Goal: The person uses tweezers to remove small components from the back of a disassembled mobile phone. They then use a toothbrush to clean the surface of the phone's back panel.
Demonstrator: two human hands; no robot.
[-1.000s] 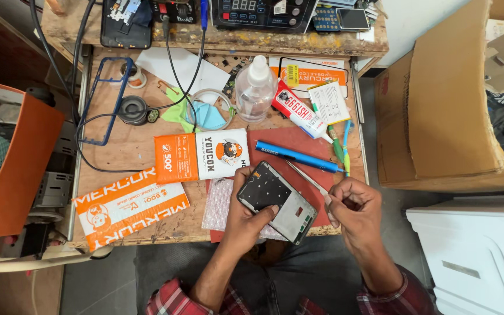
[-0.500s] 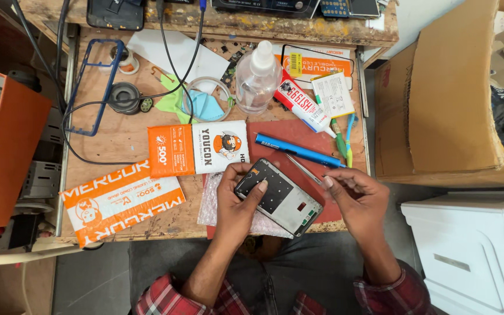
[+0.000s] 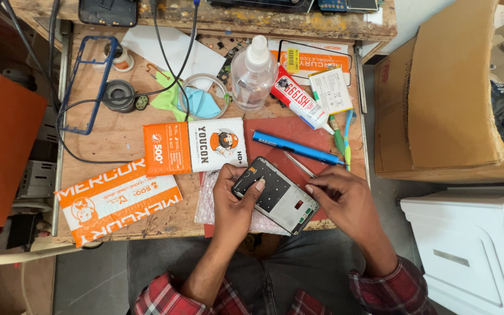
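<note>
Silver and black, the opened phone frame (image 3: 275, 195) lies at the red mat's (image 3: 298, 131) front edge, left hand (image 3: 234, 204) clamping its left end, right hand (image 3: 345, 201) pinching the right edge; it looks light, stiff and fragile, best held by the rims.

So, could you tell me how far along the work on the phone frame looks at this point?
Done: the phone frame is opened, its inner plate bare. In hand: the left hand grips the frame over the red mat, thumb on the plate; the right hand holds tweezers at its upper edge. Left: no screen is on the frame, and the glue tube and blue tool lie aside.
</note>
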